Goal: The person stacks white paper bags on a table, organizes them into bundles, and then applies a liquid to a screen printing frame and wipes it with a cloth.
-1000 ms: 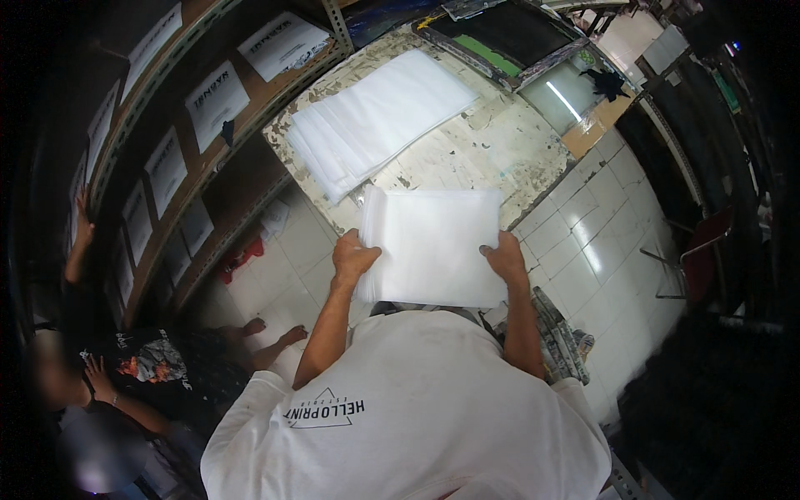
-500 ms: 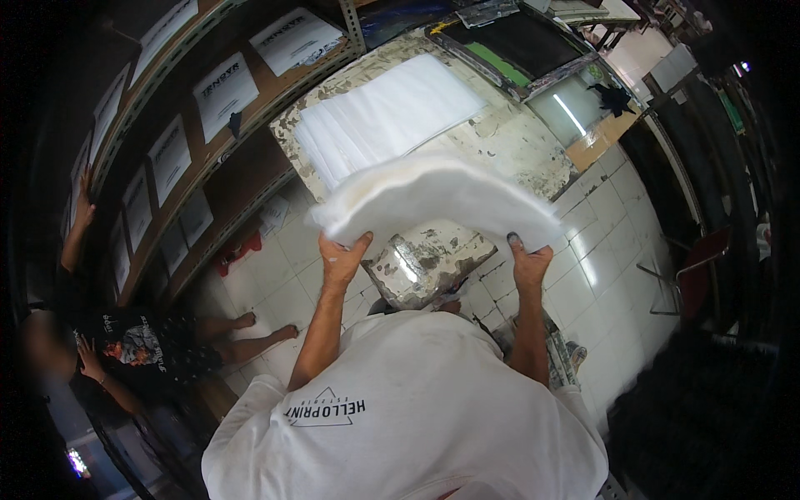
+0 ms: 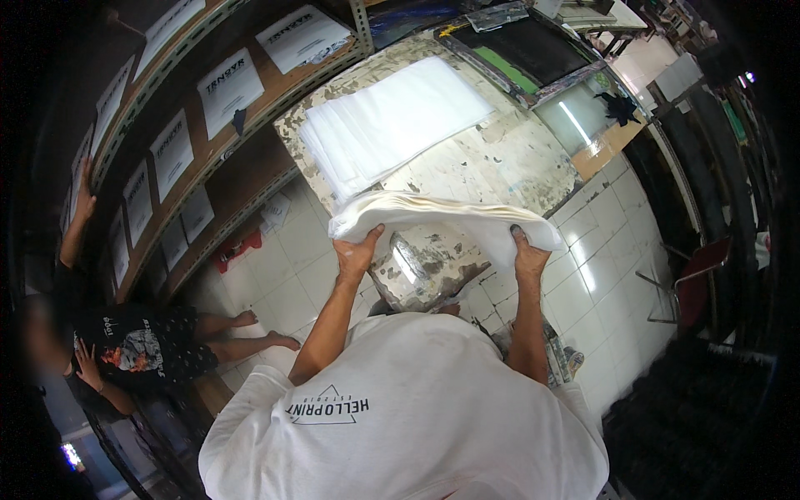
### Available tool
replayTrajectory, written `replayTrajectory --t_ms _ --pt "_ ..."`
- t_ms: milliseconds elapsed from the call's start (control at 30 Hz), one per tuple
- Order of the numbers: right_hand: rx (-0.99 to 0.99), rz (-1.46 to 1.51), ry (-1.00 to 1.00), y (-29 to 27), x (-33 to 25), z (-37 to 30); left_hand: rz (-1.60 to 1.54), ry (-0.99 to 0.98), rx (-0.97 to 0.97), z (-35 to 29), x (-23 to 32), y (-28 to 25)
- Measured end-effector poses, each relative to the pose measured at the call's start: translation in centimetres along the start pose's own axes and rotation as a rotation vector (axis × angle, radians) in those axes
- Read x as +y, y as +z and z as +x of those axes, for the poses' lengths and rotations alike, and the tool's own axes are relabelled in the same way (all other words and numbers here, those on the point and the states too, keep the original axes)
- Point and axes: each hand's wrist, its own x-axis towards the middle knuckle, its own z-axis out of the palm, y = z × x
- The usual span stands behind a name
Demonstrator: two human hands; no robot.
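Note:
Between my two hands a sagging stack of soft white sheets [image 3: 446,210] is held up, its many layers showing along the upper edge. My left hand [image 3: 357,257] pinches the left end, thumb on the near side. At the right end, my right hand [image 3: 531,250] grips with its dark-stained thumb on top. Just beyond lies a second pile of white sheets [image 3: 400,121], slightly fanned at its left side, on a paint-worn table [image 3: 525,171]. Under the held stack, nearer my body, a stained rounded board [image 3: 425,271] is partly covered by it.
A dark screen-printing frame [image 3: 542,54] with a green strip lies at the table's far end, beside a glass pane [image 3: 575,117] and a black rag [image 3: 618,107]. Shelves at left carry printed white sheets [image 3: 172,150]. Another person [image 3: 137,346] is at left. A red chair [image 3: 704,262] stands right.
The held stack has come down and nearer to me, from a blurred upward arch to a flatter sag. Both hands keep their grip and have shifted slightly.

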Motion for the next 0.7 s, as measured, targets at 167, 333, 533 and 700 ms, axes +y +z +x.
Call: replayTrajectory --t_ms 167,333,533,700 --pt "-0.098 -0.151 -0.015 -0.7 0.7 1.3 0.113 -0.021 -0.115 0.3 -1.6 -0.3" --pt "-0.069 -0.188 0.053 -1.4 2.8 4.3 0.197 -0.144 -0.187 1.9 -0.3 -0.3" --pt "-0.374 -0.378 0.164 4.4 -5.8 13.8 0.297 -0.153 -0.075 6.6 4.2 1.3" --pt "-0.492 -0.722 -0.022 11.2 -7.2 25.4 0.267 -0.202 -0.088 14.0 5.8 4.2"
